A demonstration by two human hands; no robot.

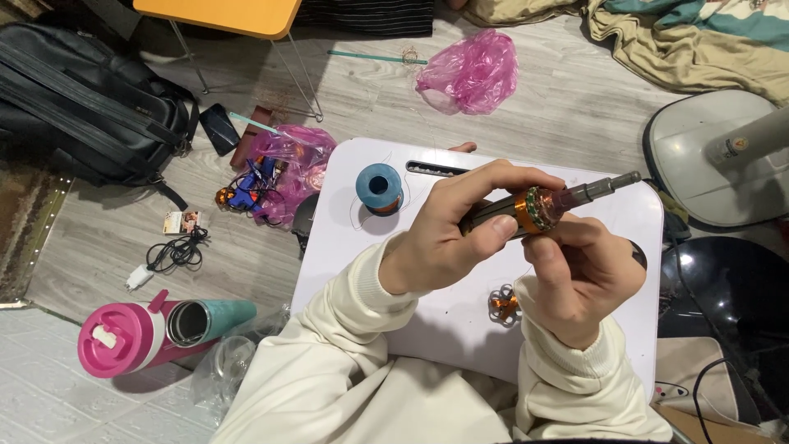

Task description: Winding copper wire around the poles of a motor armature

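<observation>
My left hand [448, 230] grips a dark cylindrical tool [593, 190] with a metal tip pointing right, held above a small white lap table [362, 247]. An orange ring wound with copper wire [536, 209] sits around the tool's shaft. My right hand [579, 275] pinches that ring from below with thumb and fingers. On the table lie a blue spool of thin wire [379, 187] at the back left and a small copper-wound part [504, 304] near my right wrist. Both arms wear cream sleeves.
On the wooden floor: a black bag [82, 103], a pink bag of small parts [279, 168], another pink bag [472, 74], a white charger with cable [168, 259], a pink and teal bottle [156, 329], a fan base [715, 156], an orange folding table [222, 16].
</observation>
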